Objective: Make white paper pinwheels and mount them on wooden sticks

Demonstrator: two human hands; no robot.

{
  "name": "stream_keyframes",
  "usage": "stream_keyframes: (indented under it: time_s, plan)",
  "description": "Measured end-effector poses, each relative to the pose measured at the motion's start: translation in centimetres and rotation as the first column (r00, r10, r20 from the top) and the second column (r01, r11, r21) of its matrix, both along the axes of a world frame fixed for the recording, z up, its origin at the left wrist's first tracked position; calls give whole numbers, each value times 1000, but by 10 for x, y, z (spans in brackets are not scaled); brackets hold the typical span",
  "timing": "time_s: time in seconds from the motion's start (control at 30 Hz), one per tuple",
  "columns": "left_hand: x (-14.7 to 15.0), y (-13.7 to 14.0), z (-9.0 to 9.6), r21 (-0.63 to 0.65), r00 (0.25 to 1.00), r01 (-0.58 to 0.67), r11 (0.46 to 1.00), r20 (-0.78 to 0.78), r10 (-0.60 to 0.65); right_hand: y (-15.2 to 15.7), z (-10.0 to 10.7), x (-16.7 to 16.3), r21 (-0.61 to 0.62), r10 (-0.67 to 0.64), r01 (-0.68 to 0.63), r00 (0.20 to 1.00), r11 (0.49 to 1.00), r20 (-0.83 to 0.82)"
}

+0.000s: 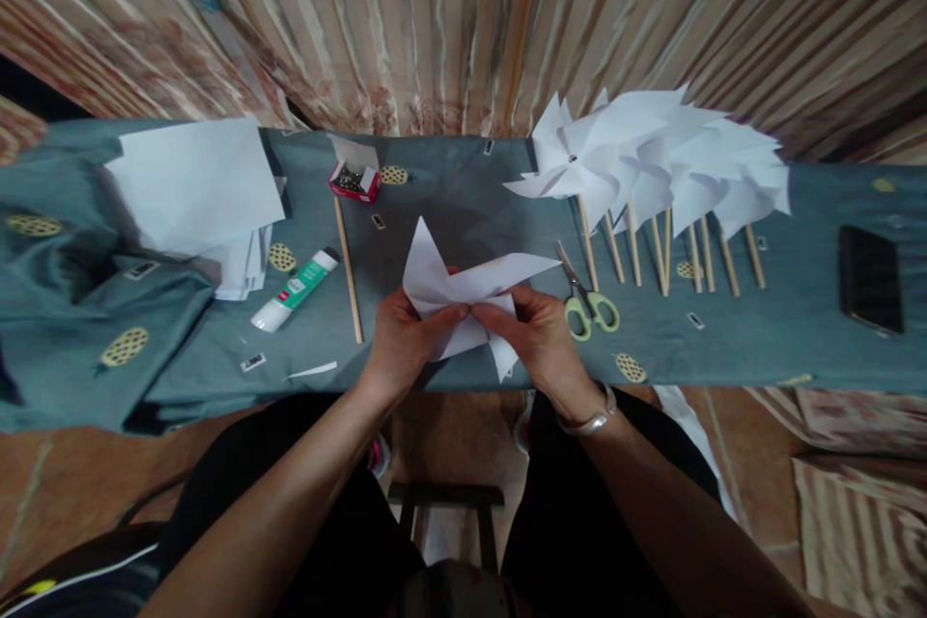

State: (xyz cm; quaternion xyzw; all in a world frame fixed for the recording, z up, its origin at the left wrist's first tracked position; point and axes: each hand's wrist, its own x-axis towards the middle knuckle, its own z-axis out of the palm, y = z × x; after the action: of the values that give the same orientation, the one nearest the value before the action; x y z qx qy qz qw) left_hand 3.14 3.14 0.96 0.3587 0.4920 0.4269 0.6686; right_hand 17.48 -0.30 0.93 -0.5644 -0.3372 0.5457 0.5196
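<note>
Both of my hands pinch one half-folded paper pinwheel (pixel 463 294) at its centre, above the near edge of the table (pixel 760 348): left hand (pixel 402 333) and right hand (pixel 540 333) have fingers closed on the folded tips. I judge the work well advanced, since several finished pinwheels (pixel 652 164) on sticks lie toward the far right side. This one has no stick yet; a loose wooden stick (pixel 349 270) waits to the left, near the glue stick (pixel 296 290). At the far edge, a small red box (pixel 354 182) stands open with dark pins inside, I think.
</note>
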Motion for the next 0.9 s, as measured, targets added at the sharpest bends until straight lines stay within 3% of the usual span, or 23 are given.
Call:
stream_keyframes:
  time_s: [0.2,0.37,0.67,0.9]
  plan:
    - [-1,0,-4,7,1000,18,1000,-8,-18,-1,-5,-2,-7,-39,40,996,999,85]
    - [-3,1,-5,-31,998,49,998,41,-48,-1,-1,-3,-12,-23,24,998,1000,63]
    - [-13,10,10,-18,992,120,993,43,-119,2,0,2,-4,116,-116,993,993,4]
    - [-15,8,12,-1,998,53,999,34,-53,6,-1,1,-46,115,-114,993,992,9]
